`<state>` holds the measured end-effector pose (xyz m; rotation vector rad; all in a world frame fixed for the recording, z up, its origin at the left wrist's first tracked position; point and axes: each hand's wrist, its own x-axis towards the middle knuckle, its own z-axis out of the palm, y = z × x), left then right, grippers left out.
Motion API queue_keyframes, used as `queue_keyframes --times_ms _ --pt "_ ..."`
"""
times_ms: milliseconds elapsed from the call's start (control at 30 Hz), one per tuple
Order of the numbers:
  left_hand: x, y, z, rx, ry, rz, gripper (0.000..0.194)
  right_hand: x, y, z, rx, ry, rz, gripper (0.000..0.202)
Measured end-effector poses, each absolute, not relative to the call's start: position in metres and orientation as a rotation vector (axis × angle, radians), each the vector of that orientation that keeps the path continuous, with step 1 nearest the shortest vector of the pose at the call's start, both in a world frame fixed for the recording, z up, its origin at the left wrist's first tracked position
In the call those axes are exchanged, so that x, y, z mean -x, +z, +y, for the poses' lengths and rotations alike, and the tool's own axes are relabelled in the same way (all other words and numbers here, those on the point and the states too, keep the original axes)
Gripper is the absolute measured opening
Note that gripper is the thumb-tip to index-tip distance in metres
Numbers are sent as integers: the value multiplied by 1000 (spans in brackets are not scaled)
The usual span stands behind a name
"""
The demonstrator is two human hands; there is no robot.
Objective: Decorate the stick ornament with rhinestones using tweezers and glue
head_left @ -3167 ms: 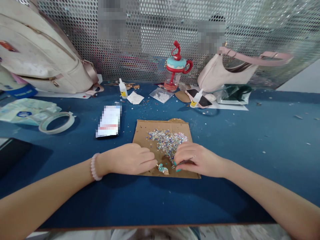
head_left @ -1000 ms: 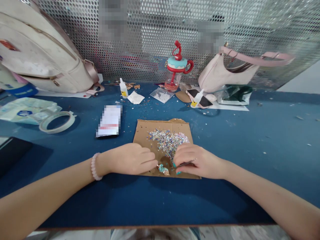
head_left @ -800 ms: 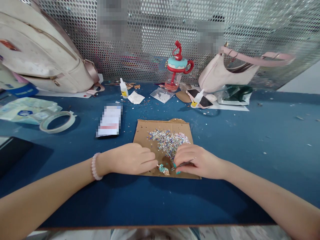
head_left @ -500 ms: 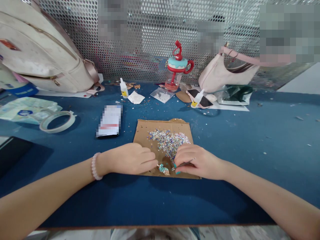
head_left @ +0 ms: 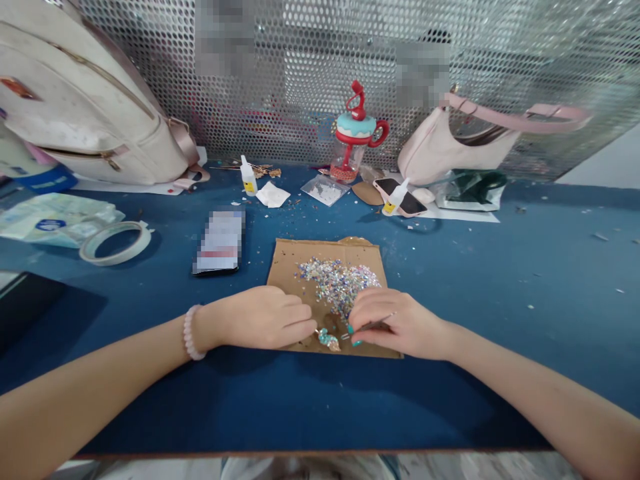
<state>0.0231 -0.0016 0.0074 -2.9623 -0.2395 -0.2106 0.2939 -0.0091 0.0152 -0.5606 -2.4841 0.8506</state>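
My left hand (head_left: 280,319) is closed and pinches the end of a small ornament (head_left: 329,339) crusted with turquoise and pale rhinestones. The ornament is held low over a piece of cardboard (head_left: 285,257). In my right hand (head_left: 387,321) are thin dark tweezers (head_left: 371,325), gripped between thumb and fingers. Their tips point left, a short gap from the ornament; whether they hold a stone is too small to tell. A heap of loose multicoloured rhinestones (head_left: 337,283) is spread on the cardboard just behind both hands, partly hidden by the right one.
A phone (head_left: 219,241) and a tape roll (head_left: 116,244) lie left. Behind the cardboard are glue bottles (head_left: 248,176), a small plastic bag (head_left: 325,191), a second phone (head_left: 407,198) and a red-handled cup (head_left: 350,147). A backpack (head_left: 100,113) and handbag (head_left: 450,147) stand against the perforated metal wall (head_left: 310,87).
The tweezer tips have shifted slightly left and up, and the tweezers have turned a little in my right hand. My left hand and the ornament stay almost still.
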Motion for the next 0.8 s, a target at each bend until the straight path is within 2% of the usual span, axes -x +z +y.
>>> queue_keyframes --times_ms 800 --pt "-25 9 -3 2935 -141 -221 20 -283 9 -16 556 830 -2386 17"
